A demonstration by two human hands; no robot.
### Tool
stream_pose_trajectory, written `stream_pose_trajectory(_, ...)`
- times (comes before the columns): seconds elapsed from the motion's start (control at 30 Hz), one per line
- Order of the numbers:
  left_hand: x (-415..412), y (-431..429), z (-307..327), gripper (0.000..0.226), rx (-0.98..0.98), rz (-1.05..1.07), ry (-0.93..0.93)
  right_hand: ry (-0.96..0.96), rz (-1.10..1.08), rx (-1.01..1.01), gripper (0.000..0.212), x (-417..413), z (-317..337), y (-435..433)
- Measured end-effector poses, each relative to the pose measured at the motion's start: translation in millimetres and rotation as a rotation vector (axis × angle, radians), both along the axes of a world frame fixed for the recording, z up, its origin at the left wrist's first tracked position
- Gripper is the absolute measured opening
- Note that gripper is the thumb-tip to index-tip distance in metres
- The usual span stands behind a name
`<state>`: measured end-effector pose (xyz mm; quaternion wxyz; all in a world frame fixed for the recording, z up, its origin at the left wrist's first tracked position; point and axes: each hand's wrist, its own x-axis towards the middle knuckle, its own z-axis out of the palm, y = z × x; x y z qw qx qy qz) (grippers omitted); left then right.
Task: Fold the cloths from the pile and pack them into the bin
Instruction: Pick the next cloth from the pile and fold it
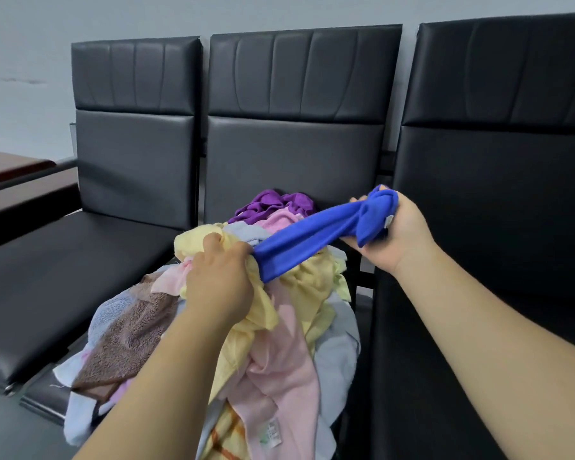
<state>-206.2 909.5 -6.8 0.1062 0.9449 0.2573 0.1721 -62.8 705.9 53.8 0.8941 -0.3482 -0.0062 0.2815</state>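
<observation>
Gripping the bunched end of the blue cloth (306, 242) in the right hand (394, 232), with fingers curled round it, up and right of the pile (336, 356). Pinching the other end in the left hand (218, 277), knuckles up, fingers curled, touching the yellow cloth (196, 242) at the pile's top; hard telling whether catching some yellow too. Holding the blue cloth stretched as a twisted band between both hands, slanting up from left to right, just above the pile. Leaving the pile heaped on the seat of the middle chair (296, 154), with a purple cloth (273, 200) at the back, a pink cloth (279, 360) spilling down the front, a brown cloth (130, 340) to the left. Facing a left chair (130, 154) and a right chair (495, 194) flanking it, all black, backing onto a grey wall (24, 44). Catching the edge of a table (10, 164) at far left.
</observation>
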Motion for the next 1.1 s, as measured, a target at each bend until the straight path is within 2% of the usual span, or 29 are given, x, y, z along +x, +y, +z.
stream_pose_trajectory(0.07,0,-1,0,0.058,0.037,0.03,0.029,-0.096,-0.016,-0.22,0.033,-6,-5,0)
stream_pose_trajectory(0.1,-1,-3,0,0.06,0.031,0.006,0.026,-0.279,0.01,-0.429,0.029,-11,-11,0)
stream_pose_trajectory(0.17,-1,-6,-2,0.054,-0.013,-0.114,0.041,-0.741,0.21,-0.956,0.017,-26,-26,4)
stream_pose_trajectory(0.23,1,-6,-7,0.047,-0.087,-0.206,0.1,-1.035,0.492,-1.428,0.053,-32,-39,8)
stream_pose_trajectory(0.27,2,-7,-9,0.045,-0.125,-0.219,0.129,-1.098,0.59,-1.558,0.051,-34,-41,9)
stream_pose_trajectory(0.33,3,-8,-14,0.042,-0.167,-0.2,0.156,-1.119,0.691,-1.652,0.028,-39,-35,8)
stream_pose_trajectory(0.4,2,-10,-16,0.056,-0.159,-0.174,0.165,-1.029,0.638,-1.598,0.024,-39,-26,0)
stream_pose_trajectory(0.47,0,-9,-19,0.072,-0.154,-0.159,0.166,-0.748,0.425,-1.256,0.018,-31,-21,-12)
stream_pose_trajectory(0.53,-2,-8,-21,0.084,-0.152,-0.142,0.163,-0.386,0.272,-0.772,0.012,-24,-14,-28)
stream_pose_trajectory(0.6,0,-9,-22,0.085,-0.152,-0.093,0.168,-0.199,0.191,-0.425,0.02,-22,-6,-44)
stream_pose_trajectory(0.63,1,-13,-21,0.08,-0.145,-0.053,0.171,-0.188,0.16,-0.378,0.02,-22,-5,-52)
stream_pose_trajectory(0.7,3,-27,-13,0.074,-0.118,0.007,0.174,-0.258,0.142,-0.506,0.011,-28,-6,-65)
stream_pose_trajectory(0.77,5,-45,-6,0.08,-0.103,0.031,0.176,-0.329,0.163,-0.641,0.011,-35,-11,-74)
stream_pose_trajectory(0.83,8,-67,2,0.084,-0.107,0.018,0.161,-0.337,0.14,-0.663,0.015,-45,-14,-89)
stream_pose_trajectory(0.93,9,-110,10,0.081,-0.085,-0.154,0.013,-0.339,0.082,-0.677,0.018,-63,-15,-113)
stream_pose_trajectory(0.97,11,-124,10,0.074,-0.174,-0.293,-0.071,-0.338,0.07,-0.679,0.016,-69,-16,-122)
stream_pose_trajectory(1.03,8,-159,12,0.052,-0.611,-0.581,-0.123,-0.313,0.041,-0.665,0.012,-82,-17,-144)
stream_pose_trajectory(1.1,5,-193,5,0.049,-0.89,-0.69,-0.107,-0.26,0.004,-0.637,0.014,-95,-17,-169)
